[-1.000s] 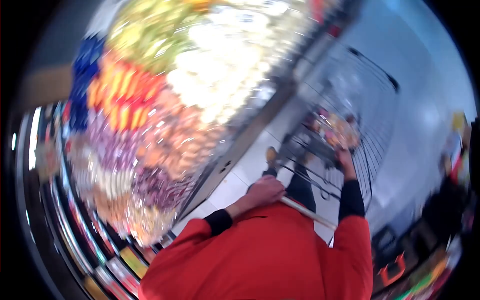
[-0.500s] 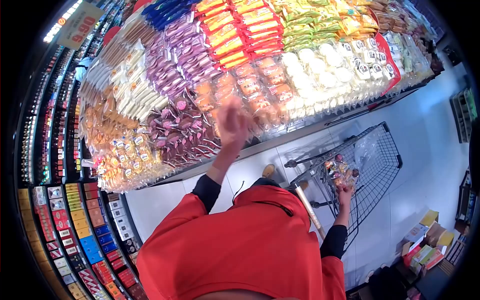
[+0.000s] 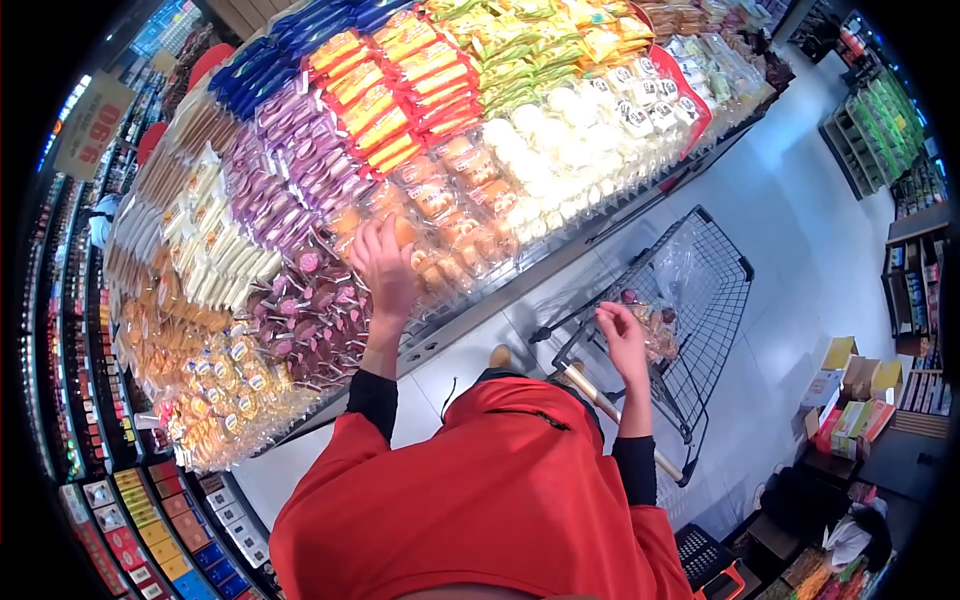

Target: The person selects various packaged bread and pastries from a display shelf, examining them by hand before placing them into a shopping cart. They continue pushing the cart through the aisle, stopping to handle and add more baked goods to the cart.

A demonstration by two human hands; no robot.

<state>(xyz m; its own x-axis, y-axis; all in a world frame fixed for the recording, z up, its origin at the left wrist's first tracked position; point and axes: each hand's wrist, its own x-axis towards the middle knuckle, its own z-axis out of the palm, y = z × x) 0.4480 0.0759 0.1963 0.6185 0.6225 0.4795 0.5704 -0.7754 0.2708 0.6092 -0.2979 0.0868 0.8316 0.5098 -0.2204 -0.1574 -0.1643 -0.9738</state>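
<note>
Left hand (image 3: pixel 383 265) is over the bun packs (image 3: pixel 465 225) near the front edge of the display (image 3: pixel 430 348), fingers bent down onto one pack; no pack is lifted clear, and can't tell if it is pinched. The purple packs (image 3: pixel 300 150) lie beyond and to the left, the dark packs (image 3: pixel 310 300) just left of the hand, the white packs (image 3: pixel 545 130) to the right. Right hand (image 3: pixel 622 335) is raised by the near end of the cart (image 3: pixel 725 300), fingers curled in towards the thumb, beside the filled bag (image 3: pixel 658 335); can't tell if it grips the bag's edge. The bag sits inside the cart, at the handle (image 3: pixel 597 393) end; a clear wrap (image 3: pixel 680 260), probably plastic, blurry, lies farther in. Done, as far as shows: some small mixed items are bagged and in the cart. Not done: the pack under the left hand is on the display, not in the bag. The display looks well stocked, rows mostly full; can't judge from this how many more items are wanted.
</note>
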